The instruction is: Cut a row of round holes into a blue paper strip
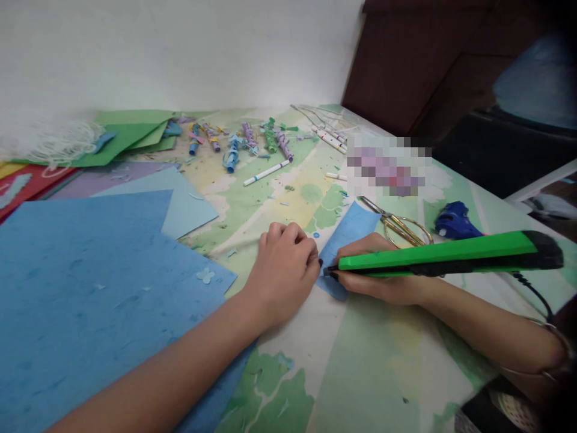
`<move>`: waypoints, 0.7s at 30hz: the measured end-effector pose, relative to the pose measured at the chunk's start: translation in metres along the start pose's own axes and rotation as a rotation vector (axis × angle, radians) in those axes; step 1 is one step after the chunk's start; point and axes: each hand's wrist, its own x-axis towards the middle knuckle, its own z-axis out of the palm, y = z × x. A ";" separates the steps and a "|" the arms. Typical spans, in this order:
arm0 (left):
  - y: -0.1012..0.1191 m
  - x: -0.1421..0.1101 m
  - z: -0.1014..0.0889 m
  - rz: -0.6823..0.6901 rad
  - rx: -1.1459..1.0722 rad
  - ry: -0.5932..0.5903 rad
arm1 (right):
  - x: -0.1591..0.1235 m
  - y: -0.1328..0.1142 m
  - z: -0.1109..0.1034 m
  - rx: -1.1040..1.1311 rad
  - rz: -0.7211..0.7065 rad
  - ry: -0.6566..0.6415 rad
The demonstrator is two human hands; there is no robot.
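My right hand (383, 282) is closed round a green and black utility knife (442, 257), its tip end down at a small strip of blue paper (350, 225). The knife body slants back over my wrist to the right. On the strip's left edge my left hand (286, 273) rests with its fingers curled, touching the paper; the exact grip of its fingertips is partly hidden. Just beyond the strip lie scissors with gold handles (401, 227). The knife tip's contact with the paper is too small to make out.
Large blue paper sheets (90, 288) cover the left side. Small decorated paper rolls (232, 153) stand or lie at the back, near a white marker (268, 173). A blue glue gun (455, 221) with a cord lies at right. White string (58, 141) is heaped far left.
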 end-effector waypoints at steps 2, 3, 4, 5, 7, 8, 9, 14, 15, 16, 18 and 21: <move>0.000 0.000 0.001 0.003 0.000 0.009 | -0.001 0.000 0.001 -0.022 0.005 0.014; -0.001 0.001 0.001 0.004 0.000 0.012 | -0.002 0.000 0.001 -0.039 0.003 0.026; -0.001 0.001 0.001 0.003 0.000 0.014 | -0.003 0.000 0.002 -0.061 0.002 0.038; -0.001 0.000 0.001 0.002 -0.002 0.015 | -0.004 -0.001 0.002 -0.085 0.004 0.047; 0.000 -0.001 0.001 0.003 -0.013 0.022 | -0.005 -0.003 0.004 -0.133 0.015 0.058; 0.001 -0.003 0.001 0.001 -0.021 0.027 | -0.006 -0.004 0.005 -0.147 0.024 0.060; 0.002 -0.005 0.001 -0.006 -0.027 0.031 | -0.007 -0.006 0.007 -0.158 0.036 0.063; 0.007 -0.016 0.001 -0.060 -0.039 0.046 | -0.008 -0.008 0.009 -0.167 0.091 0.091; 0.007 -0.017 0.001 -0.063 -0.038 0.053 | -0.008 -0.007 0.008 -0.156 0.092 0.088; 0.007 -0.017 0.002 -0.064 -0.035 0.060 | -0.008 -0.005 0.007 -0.135 0.081 0.075; 0.006 -0.016 0.002 -0.061 -0.021 0.071 | -0.007 -0.001 0.005 -0.082 0.051 0.032; 0.004 -0.011 0.003 -0.071 -0.004 0.076 | -0.006 0.002 0.003 -0.042 0.036 0.022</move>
